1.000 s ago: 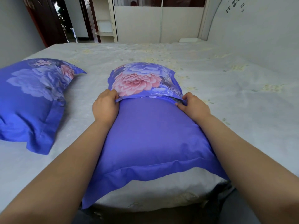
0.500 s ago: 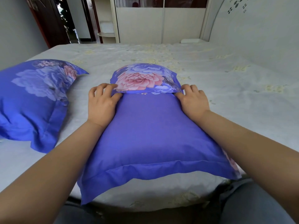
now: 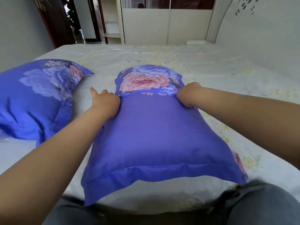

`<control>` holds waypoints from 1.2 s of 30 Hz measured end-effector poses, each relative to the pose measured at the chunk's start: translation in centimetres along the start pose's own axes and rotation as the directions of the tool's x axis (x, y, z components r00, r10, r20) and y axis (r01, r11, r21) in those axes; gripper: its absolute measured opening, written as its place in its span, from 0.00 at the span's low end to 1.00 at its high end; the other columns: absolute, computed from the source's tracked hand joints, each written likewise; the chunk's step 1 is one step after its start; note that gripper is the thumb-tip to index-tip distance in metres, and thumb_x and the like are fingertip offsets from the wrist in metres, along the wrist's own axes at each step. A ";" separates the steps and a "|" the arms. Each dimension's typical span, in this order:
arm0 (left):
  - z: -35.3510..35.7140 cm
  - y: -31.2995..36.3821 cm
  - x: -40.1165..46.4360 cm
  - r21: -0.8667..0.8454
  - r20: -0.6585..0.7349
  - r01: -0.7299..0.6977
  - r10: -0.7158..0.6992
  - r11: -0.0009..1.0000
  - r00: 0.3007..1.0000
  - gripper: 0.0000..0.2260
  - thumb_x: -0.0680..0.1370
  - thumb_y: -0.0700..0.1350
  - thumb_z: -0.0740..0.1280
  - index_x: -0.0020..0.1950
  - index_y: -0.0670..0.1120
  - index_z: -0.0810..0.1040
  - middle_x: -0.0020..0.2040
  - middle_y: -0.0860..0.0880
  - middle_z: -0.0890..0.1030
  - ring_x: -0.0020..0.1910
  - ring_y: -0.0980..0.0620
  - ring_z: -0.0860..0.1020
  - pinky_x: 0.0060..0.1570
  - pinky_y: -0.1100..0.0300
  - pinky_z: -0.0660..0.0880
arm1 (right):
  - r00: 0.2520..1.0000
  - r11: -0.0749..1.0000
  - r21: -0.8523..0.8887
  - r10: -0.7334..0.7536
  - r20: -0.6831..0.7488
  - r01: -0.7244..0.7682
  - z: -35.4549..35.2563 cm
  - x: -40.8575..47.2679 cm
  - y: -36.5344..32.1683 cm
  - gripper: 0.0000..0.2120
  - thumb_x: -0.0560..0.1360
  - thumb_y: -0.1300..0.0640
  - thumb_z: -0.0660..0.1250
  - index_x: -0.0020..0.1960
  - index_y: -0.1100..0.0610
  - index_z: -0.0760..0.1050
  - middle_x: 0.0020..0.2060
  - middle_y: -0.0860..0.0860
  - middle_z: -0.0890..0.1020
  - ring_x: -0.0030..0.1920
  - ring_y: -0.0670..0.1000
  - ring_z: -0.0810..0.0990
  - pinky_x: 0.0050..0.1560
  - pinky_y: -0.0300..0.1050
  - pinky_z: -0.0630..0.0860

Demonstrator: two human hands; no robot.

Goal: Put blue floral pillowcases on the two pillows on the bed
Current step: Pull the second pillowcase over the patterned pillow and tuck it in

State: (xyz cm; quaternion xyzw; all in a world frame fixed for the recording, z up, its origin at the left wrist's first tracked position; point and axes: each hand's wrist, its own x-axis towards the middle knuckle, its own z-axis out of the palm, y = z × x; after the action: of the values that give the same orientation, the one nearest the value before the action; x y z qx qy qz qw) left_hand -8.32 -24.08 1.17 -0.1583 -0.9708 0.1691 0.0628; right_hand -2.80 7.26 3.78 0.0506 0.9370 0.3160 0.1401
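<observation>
Two cased pillows lie on the pale bed [image 3: 211,65]: one [image 3: 37,98] at left, one [image 3: 154,135] at centre. Your left hand [image 3: 105,101] and right hand [image 3: 186,95] grip its sides; wardrobe [image 3: 162,26] behind.

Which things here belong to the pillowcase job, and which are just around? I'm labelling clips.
Job: near pillow, both hands at its floral flap: left hand, right hand; covered second pillow.
Around: bed sheet, wardrobe, doorway.
</observation>
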 end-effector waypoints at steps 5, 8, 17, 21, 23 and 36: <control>1.3 -3.1 0.7 -0.361 -0.139 -0.118 0.072 0.925 0.988 0.09 0.73 0.43 0.60 0.39 0.49 0.80 0.39 0.47 0.80 0.44 0.40 0.78 0.56 0.47 0.73 | 0.981 0.867 0.461 -0.144 -0.128 0.188 0.5 0.7 3.2 0.04 0.70 0.57 0.69 0.37 0.56 0.79 0.36 0.54 0.81 0.39 0.59 0.79 0.41 0.50 0.76; 2.4 -3.2 1.5 -0.339 -0.225 -0.110 0.033 0.934 0.974 0.10 0.75 0.46 0.62 0.38 0.48 0.81 0.39 0.45 0.81 0.41 0.40 0.76 0.44 0.51 0.74 | 0.977 0.710 0.675 -0.097 -0.189 0.201 1.3 0.0 4.9 0.05 0.70 0.55 0.71 0.37 0.55 0.79 0.33 0.50 0.77 0.38 0.55 0.74 0.41 0.47 0.72; 4.6 -3.1 3.1 -0.028 -0.516 -0.258 0.207 0.966 0.831 0.09 0.77 0.40 0.68 0.56 0.45 0.80 0.53 0.43 0.75 0.48 0.38 0.77 0.52 0.42 0.73 | 0.799 0.972 0.204 0.030 -0.601 0.117 3.9 0.8 1.8 0.11 0.83 0.50 0.62 0.57 0.55 0.79 0.55 0.59 0.76 0.44 0.63 0.80 0.37 0.53 0.77; 4.5 -2.2 2.3 0.072 -0.307 -0.131 0.147 0.989 0.940 0.11 0.77 0.39 0.67 0.58 0.45 0.82 0.56 0.43 0.78 0.59 0.36 0.76 0.68 0.32 0.66 | 0.821 0.997 0.071 0.062 -0.568 -0.026 6.4 0.6 0.0 0.11 0.82 0.59 0.64 0.63 0.57 0.77 0.63 0.62 0.73 0.47 0.63 0.78 0.35 0.54 0.77; 3.5 -1.4 2.0 0.087 -0.034 -0.098 0.101 0.991 0.994 0.13 0.76 0.38 0.67 0.59 0.48 0.81 0.60 0.44 0.78 0.66 0.37 0.73 0.72 0.29 0.59 | 0.857 0.981 0.040 0.186 -0.481 -0.191 7.2 1.0 -1.2 0.16 0.81 0.62 0.63 0.68 0.60 0.75 0.72 0.66 0.69 0.52 0.66 0.79 0.42 0.60 0.79; 4.5 -1.1 2.3 -0.065 -0.367 -0.103 0.072 0.993 0.927 0.05 0.70 0.37 0.66 0.39 0.44 0.82 0.36 0.45 0.80 0.35 0.40 0.78 0.39 0.53 0.75 | 0.947 0.772 -0.636 0.215 0.238 -0.016 4.9 -2.3 -3.6 0.15 0.76 0.52 0.64 0.56 0.55 0.84 0.49 0.57 0.87 0.48 0.60 0.87 0.56 0.59 0.81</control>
State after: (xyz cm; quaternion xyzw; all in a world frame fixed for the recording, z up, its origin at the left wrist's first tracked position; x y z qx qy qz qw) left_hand -11.56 -25.66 -2.51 -0.2324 -0.9405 0.0990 0.2272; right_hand 0.82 6.77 -1.62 0.1061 0.7416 0.6058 0.2680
